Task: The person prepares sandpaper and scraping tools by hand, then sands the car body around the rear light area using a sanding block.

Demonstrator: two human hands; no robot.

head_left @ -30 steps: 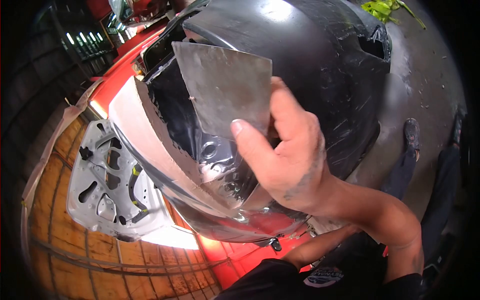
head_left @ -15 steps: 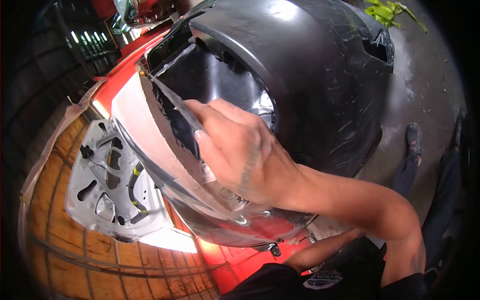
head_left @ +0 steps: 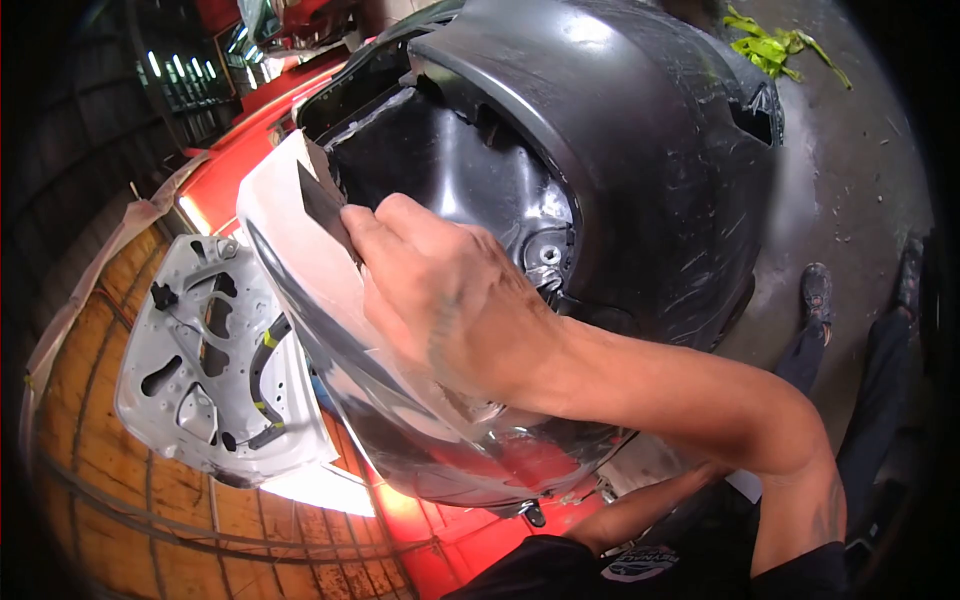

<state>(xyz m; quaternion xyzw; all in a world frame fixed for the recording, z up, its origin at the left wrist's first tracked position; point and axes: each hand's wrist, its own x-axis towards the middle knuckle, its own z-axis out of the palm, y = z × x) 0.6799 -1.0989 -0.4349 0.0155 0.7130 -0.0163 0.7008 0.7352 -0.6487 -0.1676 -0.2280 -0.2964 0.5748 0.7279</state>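
Note:
My right hand (head_left: 460, 300) is closed round a thin, dark, flat filler spreader (head_left: 322, 208). Its blade lies against a pinkish-beige layer of filler (head_left: 275, 185) along the edge of a glossy dark car body panel (head_left: 400, 430). Beside the hand, the panel's edge borders a deep black recess (head_left: 440, 150) with creased inner walls. My left forearm (head_left: 640, 510) reaches across below the panel, and its hand is hidden behind my right forearm. A small white flat piece (head_left: 744, 484) shows near there; whether the left hand holds it cannot be told.
A large scuffed black curved panel (head_left: 660, 180) stands beyond the recess. To the left, a bare grey metal panel (head_left: 200, 340) rests by orange-brown slatted surfacing (head_left: 100, 430). Red bodywork (head_left: 225, 175) lies behind. Yellow-green material (head_left: 775, 45) and a person's shoe (head_left: 817, 290) are on the floor.
My right hand has moved slightly down along the filler edge. The spreader has turned from nearly edge-on over the recess to lying against the filler. The whole view has shifted slightly.

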